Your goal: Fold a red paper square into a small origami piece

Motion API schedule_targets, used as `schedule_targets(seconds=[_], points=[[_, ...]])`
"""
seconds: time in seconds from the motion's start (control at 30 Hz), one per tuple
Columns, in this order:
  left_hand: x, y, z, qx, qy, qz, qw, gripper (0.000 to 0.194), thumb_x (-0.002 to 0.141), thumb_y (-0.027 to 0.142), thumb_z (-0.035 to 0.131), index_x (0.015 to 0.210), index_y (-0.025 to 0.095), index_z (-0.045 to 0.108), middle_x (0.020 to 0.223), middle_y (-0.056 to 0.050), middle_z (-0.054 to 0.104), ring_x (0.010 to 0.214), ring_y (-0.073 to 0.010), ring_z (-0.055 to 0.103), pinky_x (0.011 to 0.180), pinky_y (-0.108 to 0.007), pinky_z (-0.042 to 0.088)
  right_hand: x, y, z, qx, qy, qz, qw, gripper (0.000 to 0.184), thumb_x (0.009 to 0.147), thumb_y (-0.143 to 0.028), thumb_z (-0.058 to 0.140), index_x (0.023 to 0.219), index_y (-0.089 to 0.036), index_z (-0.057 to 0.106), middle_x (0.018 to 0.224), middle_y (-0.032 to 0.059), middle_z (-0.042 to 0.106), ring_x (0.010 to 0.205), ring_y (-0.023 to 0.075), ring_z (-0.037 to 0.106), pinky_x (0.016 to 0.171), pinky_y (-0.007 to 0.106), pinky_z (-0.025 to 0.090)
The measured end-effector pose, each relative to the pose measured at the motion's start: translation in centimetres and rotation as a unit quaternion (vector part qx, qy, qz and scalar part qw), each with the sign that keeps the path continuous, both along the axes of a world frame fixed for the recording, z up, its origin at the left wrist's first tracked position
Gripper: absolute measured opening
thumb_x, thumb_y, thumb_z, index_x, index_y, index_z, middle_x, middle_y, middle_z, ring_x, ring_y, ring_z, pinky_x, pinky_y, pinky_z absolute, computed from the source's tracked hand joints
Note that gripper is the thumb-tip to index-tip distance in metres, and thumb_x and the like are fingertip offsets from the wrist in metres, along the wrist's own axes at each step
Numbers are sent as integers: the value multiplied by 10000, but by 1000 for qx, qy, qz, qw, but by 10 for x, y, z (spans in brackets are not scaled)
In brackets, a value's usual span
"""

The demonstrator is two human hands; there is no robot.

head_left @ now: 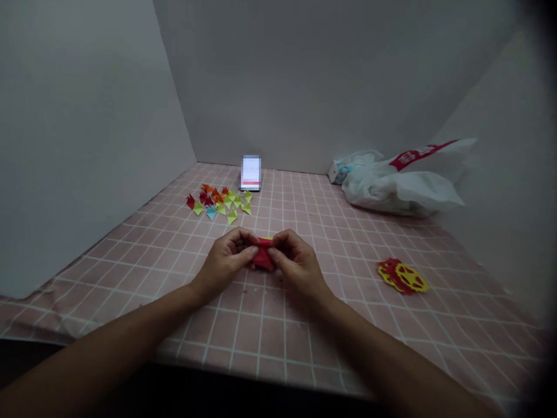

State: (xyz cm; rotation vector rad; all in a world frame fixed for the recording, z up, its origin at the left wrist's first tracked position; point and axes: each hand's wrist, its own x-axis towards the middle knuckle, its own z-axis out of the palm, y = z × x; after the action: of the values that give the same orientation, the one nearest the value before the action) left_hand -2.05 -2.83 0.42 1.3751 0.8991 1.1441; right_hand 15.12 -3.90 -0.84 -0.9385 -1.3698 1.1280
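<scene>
Between my two hands is a small piece of red paper (263, 256), held over the middle of the table. My left hand (230, 254) pinches its left side between thumb and fingers. On its right side, my right hand (295, 255) pinches it in the same way. A sliver of yellow shows behind the paper's top edge; whether it is part of the same piece I cannot tell. Beyond my hands lies a group of small folded paper pieces (232, 217) in yellow, orange, red and blue.
A phone (251, 173) with a lit, blurred screen stands upright at the back. White plastic bags (391, 183) and a small box (337, 172) sit at the back right. Red and yellow cut-outs (402, 276) lie on the right of the pink checked tablecloth (243, 342). White walls surround the table.
</scene>
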Motion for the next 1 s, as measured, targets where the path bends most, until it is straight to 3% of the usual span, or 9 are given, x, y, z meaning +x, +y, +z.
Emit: schedule_targets(seconds=[0.2, 0.57, 1.0], points=[[1, -1, 0, 34, 14, -5, 999, 148, 791, 207, 700, 909, 165, 621, 883, -25, 643, 785, -127, 623, 691, -242, 542, -3, -4, 2, -30, 17, 32, 999, 82, 831, -240, 664, 853, -221, 588, 794, -8, 587, 670, 123, 537, 602, 275, 446], [1, -2, 1, 54, 1, 22, 998, 149, 781, 202, 714, 880, 163, 610, 847, -9, 619, 769, -120, 605, 691, -240, 527, -2, -6, 0, 19, 9, -1, 1000, 100, 832, -184, 670, 796, -208, 580, 762, -17, 594, 674, 117, 553, 598, 249, 452], [-3, -1, 4, 7, 1, -12, 1000, 145, 810, 234, 703, 924, 158, 658, 814, -11, 654, 709, -110, 607, 642, -231, 516, 0, -3, 0, 11, 26, 17, 999, 99, 829, -179, 675, 789, -202, 588, 752, -29, 583, 646, 101, 544, 598, 247, 448]])
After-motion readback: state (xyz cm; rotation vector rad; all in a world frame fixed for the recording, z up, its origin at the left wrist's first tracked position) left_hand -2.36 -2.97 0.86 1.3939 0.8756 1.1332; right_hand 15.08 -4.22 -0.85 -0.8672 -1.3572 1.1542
